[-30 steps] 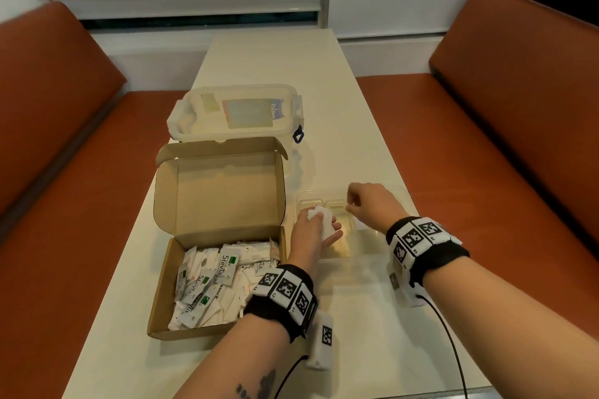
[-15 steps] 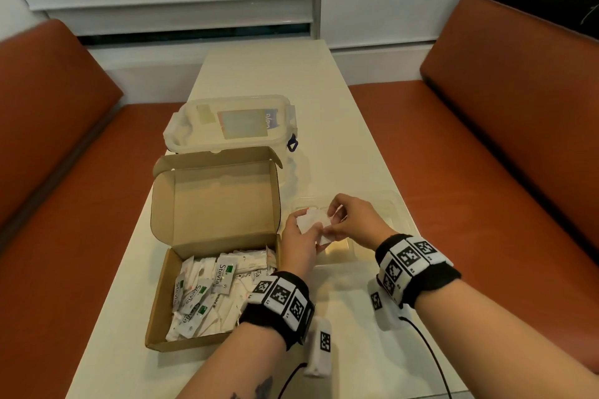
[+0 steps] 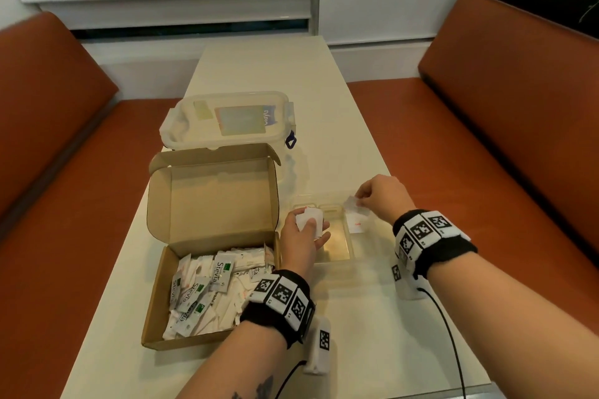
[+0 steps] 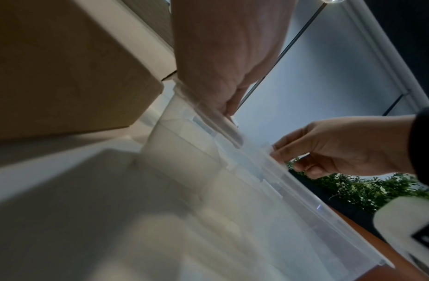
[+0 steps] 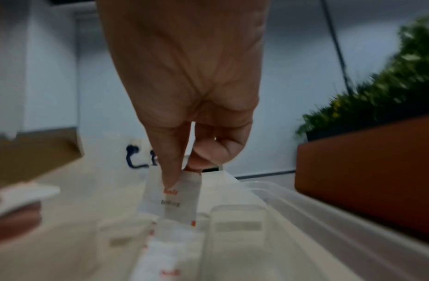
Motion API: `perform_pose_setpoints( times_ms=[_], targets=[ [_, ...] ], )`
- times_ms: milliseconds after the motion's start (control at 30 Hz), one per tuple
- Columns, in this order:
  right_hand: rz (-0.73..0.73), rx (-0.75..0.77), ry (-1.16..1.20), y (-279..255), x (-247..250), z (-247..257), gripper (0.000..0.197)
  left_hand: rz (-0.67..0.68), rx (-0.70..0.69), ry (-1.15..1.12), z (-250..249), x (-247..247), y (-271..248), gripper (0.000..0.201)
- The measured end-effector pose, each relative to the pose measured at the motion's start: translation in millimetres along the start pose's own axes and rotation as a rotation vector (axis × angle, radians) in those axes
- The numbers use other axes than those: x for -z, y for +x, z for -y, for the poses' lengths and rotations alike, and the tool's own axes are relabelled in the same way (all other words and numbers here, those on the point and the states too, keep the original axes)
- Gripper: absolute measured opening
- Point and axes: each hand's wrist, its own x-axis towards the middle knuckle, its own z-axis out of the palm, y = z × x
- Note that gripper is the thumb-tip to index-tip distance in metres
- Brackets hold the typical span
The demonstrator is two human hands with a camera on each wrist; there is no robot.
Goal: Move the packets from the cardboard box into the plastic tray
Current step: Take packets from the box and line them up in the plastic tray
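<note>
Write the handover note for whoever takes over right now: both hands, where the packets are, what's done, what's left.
Left hand: holds a small bunch of white packets over the near-left part of the clear plastic tray.
Right hand: pinches one packet by its top edge, lowering it into the tray's right compartment.
Done: at least one packet already lies in that compartment.
Left: place the pinched packet, then the left hand's bunch; the open cardboard box on the left holds a large pile of packets to move.
</note>
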Motion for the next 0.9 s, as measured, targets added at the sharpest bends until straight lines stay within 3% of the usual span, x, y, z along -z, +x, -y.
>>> perform_pose_setpoints(
  times_ms=[433, 900],
  targets=[
    [0.224, 0.012, -0.33, 11.9, -28.4, 11.8, 0.021, 0.026, -0.018, 0.032, -1.3, -0.5, -2.2, 0.027],
    [0.281, 0.041, -0.344, 8.2, -27.1, 7.6, 0.022, 0.04, 0.007, 0.073, -4.3, -1.7, -5.6, 0.029]
  ],
)
